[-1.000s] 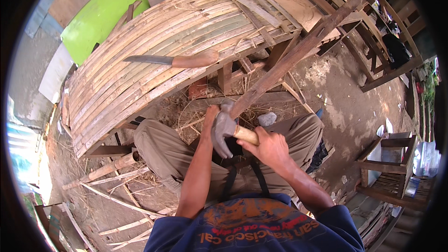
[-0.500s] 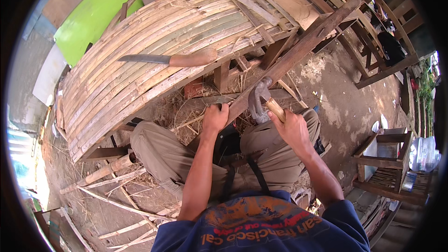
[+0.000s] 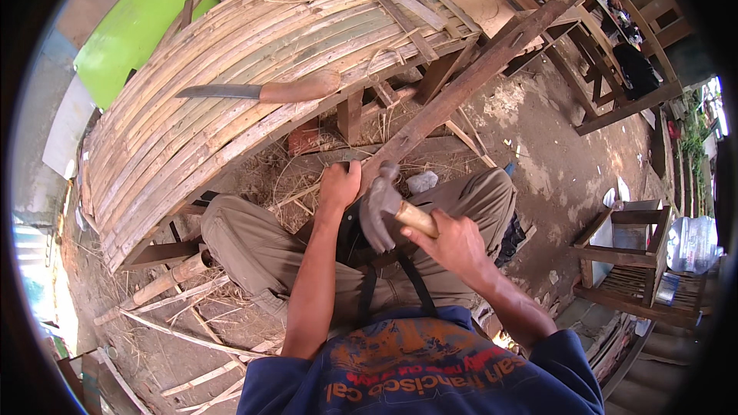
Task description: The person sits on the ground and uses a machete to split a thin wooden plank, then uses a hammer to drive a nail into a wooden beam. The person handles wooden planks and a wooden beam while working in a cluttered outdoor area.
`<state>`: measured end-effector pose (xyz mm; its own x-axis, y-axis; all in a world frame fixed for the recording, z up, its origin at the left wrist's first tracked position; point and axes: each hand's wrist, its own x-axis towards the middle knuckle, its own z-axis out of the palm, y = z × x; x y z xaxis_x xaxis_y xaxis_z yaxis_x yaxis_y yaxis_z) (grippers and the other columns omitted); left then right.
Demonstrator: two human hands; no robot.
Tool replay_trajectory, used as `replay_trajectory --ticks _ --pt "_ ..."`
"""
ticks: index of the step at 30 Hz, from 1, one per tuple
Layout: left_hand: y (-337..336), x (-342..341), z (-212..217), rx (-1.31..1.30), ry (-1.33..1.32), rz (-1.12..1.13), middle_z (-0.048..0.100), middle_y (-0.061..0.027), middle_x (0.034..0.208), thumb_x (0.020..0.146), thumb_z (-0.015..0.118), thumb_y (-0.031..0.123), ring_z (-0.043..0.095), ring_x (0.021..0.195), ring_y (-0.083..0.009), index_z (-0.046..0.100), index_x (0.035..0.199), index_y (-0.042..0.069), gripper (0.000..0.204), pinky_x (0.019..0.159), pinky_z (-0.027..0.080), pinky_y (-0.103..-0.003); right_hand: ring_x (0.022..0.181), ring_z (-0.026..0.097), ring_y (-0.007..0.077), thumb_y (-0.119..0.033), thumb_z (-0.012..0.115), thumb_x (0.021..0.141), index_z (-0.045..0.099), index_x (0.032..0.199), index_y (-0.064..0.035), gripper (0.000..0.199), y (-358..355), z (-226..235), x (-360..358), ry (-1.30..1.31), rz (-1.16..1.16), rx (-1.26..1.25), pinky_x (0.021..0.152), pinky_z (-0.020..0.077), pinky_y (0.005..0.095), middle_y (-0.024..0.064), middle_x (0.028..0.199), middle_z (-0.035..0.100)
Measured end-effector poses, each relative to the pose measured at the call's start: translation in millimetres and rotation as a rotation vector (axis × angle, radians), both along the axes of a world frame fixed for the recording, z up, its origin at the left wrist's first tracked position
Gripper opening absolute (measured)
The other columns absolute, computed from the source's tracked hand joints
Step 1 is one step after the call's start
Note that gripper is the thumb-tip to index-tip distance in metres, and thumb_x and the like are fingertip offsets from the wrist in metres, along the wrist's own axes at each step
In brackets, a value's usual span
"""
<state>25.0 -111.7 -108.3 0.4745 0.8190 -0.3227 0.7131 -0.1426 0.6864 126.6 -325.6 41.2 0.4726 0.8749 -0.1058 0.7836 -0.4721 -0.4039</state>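
Note:
My right hand point(image 3: 452, 243) is wrapped round the wooden handle of a claw hammer point(image 3: 382, 206). The steel head is over my lap, close to the near end of a long dark wooden plank point(image 3: 446, 107). That plank slants up and away to the right. My left hand point(image 3: 340, 185) is closed on the plank's near end, thumb along its edge; the fingers are partly hidden. Beyond the hands, a large knife point(image 3: 296, 87) with a thick wooden handle lies on a platform of bamboo slats point(image 3: 207, 104).
A grey stone point(image 3: 422, 181) lies by my right knee. Bamboo strips point(image 3: 201, 343) and a bamboo pole point(image 3: 165, 286) litter the dirt floor at left. At right stands a small wooden frame point(image 3: 619, 254) beside a clear plastic jug point(image 3: 689, 244). Wooden furniture frames point(image 3: 584, 100) stand far right.
The hammer and my right hand have moved left and nearer to me, from beside the plank toward its near end. My left hand keeps its grip. The whole view has shifted slightly.

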Motion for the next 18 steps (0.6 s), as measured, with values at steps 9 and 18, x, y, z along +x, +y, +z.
replay_trajectory --ticks 9,18 --pt "0 3 -7 0.119 -0.064 0.041 0.064 -0.0380 0.094 0.091 0.046 0.045 0.063 0.099 -0.0524 0.072 0.093 -0.008 0.059 0.096 0.049 -0.053 0.054 0.066 0.0382 -0.052 0.070 0.089 0.063 0.078 0.0006 0.055 14 -15 26 -0.082 -0.072 0.059 0.051 0.0533 0.0460 0.0177 0.054 0.060" --pt "2 2 -7 0.087 -0.006 -0.008 0.064 -0.0360 0.100 0.093 0.040 0.037 0.061 0.102 -0.0520 0.071 0.097 -0.006 0.053 0.098 0.046 -0.054 0.054 0.066 0.0362 -0.062 0.073 0.081 0.065 0.081 -0.0047 0.057 11 -20 18 -0.074 -0.079 -0.059 0.052 0.0537 0.0450 0.0167 0.058 0.062"
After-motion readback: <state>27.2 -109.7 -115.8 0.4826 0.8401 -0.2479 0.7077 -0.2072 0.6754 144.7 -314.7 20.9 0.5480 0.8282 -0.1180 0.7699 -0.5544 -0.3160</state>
